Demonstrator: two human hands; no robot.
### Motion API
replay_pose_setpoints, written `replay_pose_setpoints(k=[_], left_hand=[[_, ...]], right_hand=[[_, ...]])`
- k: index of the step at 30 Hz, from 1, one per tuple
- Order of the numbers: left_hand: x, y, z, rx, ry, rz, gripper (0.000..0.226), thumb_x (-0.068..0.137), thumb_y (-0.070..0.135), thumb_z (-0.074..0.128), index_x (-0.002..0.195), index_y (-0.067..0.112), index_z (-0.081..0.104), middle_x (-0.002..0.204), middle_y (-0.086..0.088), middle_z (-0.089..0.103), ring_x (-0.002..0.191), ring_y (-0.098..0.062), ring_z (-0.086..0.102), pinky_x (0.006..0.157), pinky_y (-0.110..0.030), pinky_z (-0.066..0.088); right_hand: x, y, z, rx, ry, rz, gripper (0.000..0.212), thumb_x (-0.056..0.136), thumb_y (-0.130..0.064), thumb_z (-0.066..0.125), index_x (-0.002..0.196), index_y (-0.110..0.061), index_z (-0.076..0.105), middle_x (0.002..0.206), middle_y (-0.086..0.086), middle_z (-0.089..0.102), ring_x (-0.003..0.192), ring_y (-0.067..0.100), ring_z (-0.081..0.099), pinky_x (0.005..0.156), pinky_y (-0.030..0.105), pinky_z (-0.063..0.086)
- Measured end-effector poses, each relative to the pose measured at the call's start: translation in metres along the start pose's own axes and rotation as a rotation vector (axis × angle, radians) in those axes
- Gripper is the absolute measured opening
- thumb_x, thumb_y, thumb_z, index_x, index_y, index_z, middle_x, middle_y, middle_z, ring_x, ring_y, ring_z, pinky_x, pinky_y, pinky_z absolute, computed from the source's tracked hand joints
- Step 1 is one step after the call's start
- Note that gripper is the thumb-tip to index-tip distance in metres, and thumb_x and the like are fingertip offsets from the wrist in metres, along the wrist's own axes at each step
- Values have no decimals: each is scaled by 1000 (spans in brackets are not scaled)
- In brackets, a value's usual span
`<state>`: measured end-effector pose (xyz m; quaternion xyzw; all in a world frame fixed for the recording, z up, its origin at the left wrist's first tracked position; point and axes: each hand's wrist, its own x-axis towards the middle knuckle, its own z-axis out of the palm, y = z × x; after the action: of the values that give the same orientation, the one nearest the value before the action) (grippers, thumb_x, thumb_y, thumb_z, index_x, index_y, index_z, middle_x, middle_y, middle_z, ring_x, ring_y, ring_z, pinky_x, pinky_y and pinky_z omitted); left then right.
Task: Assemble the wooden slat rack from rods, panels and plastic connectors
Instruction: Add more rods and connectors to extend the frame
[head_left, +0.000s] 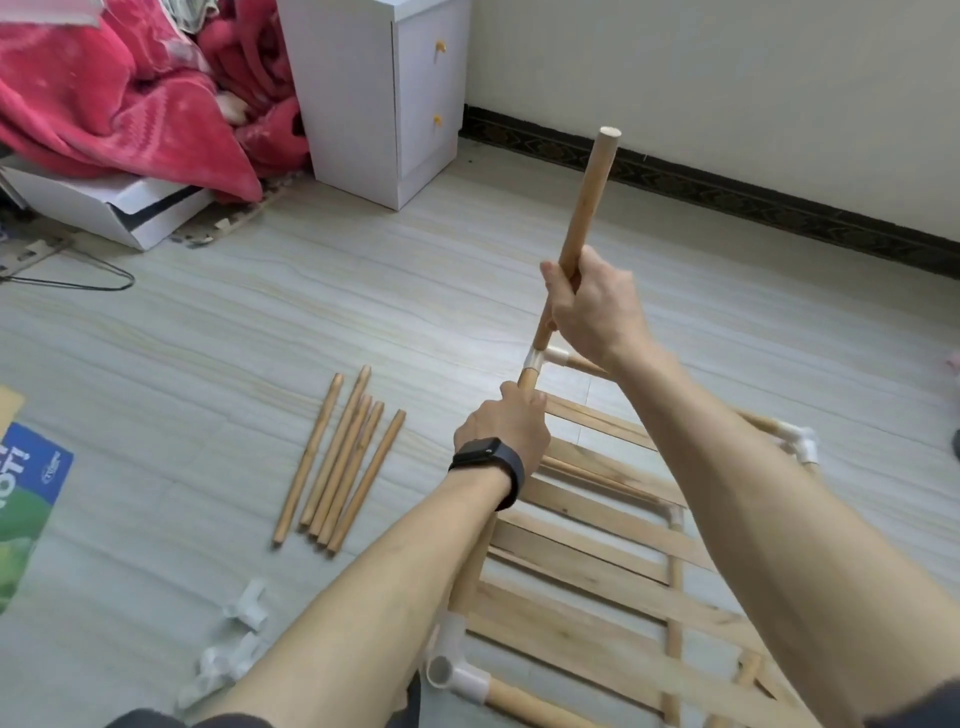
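Head view: we see the right hand (592, 306) wrapped round a round light-wood rod (592, 197), fingers curled tight on its lower half. The rod stands near upright with its top leaning a bit right, and its lower end is seated in a white plastic corner connector (540, 358). The left hand (506, 426), with a black wristband (488, 457) on the wrist, grips the wooden frame rod (527, 378) just below that same connector. Another rod leaves the connector to the right and passes behind the right forearm.

The wooden slat panel (587, 545) lies under both forearms, framed by rods, over the pale grey plank floor (260, 312). We mark a second white connector (452, 670) at its near-left corner, one socket open toward us, and a third white connector (800, 441) at the far-right corner.

Left of the panel and well apart from it, a row of loose wooden rods (337, 462) lies side by side on the floor. At bottom left is a small heap of loose white connectors (234, 639); they are too blurred for us to count.

In the background, a white two-drawer cabinet (363, 93) stands by the wall and a red blanket (104, 93) is bunched to its left. A white open box (114, 208) sits below the blanket, and a blue-and-green printed sheet (26, 493) is at the left edge.
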<state>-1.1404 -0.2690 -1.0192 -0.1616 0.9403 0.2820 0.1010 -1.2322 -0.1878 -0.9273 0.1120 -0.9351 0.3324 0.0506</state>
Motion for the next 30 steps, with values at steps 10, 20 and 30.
replay_pose_setpoints(k=[10,20,30], left_hand=[[-12,-5,5,24,-47,26,43,103,52,23,122,17,40,114,-10,64,99,-34,62,73,-39,37],[-46,-27,-7,112,-23,126,38,105,37,23,136,16,25,112,-8,66,101,-34,66,78,-42,46],[-48,-26,-6,92,32,172,34,106,35,25,129,11,32,110,-10,67,96,-34,67,74,-42,46]], right_hand=[[-25,2,13,61,97,45,30,105,-43,46,100,-14,51,75,10,64,70,35,64,68,55,53],[-40,-15,-20,-132,-267,182,52,99,-46,57,141,-16,52,118,3,68,111,26,63,96,44,51],[-23,-42,-26,167,121,-30,18,100,-31,63,106,-14,65,101,1,75,70,9,74,78,34,60]])
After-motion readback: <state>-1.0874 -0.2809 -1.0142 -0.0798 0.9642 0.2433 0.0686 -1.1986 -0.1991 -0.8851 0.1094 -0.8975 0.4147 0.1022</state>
